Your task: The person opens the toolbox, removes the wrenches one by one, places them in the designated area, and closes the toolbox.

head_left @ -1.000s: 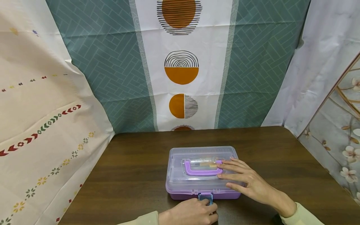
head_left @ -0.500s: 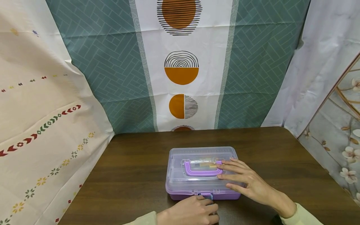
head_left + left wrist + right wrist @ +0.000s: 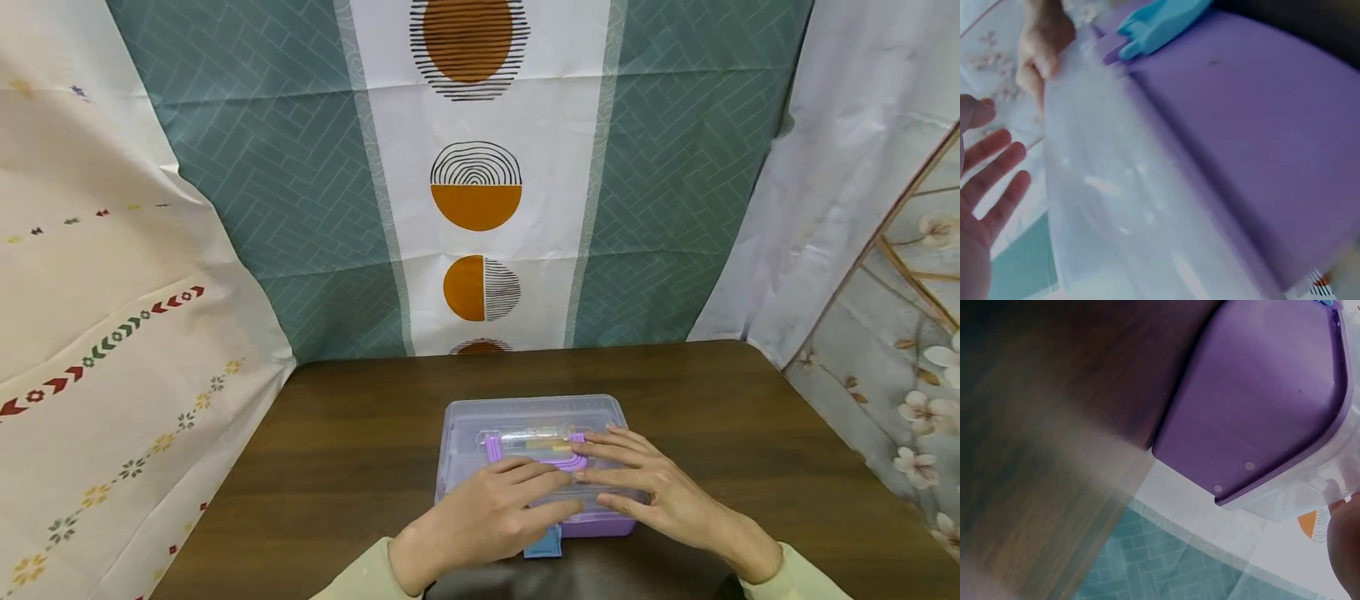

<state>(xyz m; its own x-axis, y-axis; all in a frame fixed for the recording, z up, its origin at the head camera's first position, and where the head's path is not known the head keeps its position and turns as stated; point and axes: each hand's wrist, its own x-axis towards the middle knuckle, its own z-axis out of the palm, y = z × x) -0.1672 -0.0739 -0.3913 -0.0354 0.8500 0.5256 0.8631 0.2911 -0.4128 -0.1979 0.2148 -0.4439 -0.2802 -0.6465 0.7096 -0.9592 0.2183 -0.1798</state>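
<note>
A plastic storage box (image 3: 600, 527) with a purple base and a clear lid (image 3: 465, 425) stands on the table with its lid down. On the lid lies a purple carrying handle (image 3: 492, 448). At the front, a blue latch (image 3: 543, 543) hangs flipped down, away from the lid edge. My left hand (image 3: 491, 517) hovers over the box's front with loosely bent fingers, holding nothing; the left wrist view shows its fingers (image 3: 997, 181) spread apart from the lid. My right hand (image 3: 660, 492) rests on the lid's right side, fingers extended. Some contents show faintly through the lid.
The box stands on a dark wooden table (image 3: 360, 467). Behind it hangs a green and white patterned cloth (image 3: 315, 208). A cream cloth (image 3: 112, 375) drapes along the left, and a floral cloth (image 3: 900, 375) hangs on the right.
My left hand has left the latch and moved up over the front of the lid. The latch now hangs down in view. My right hand keeps its place on the lid.
</note>
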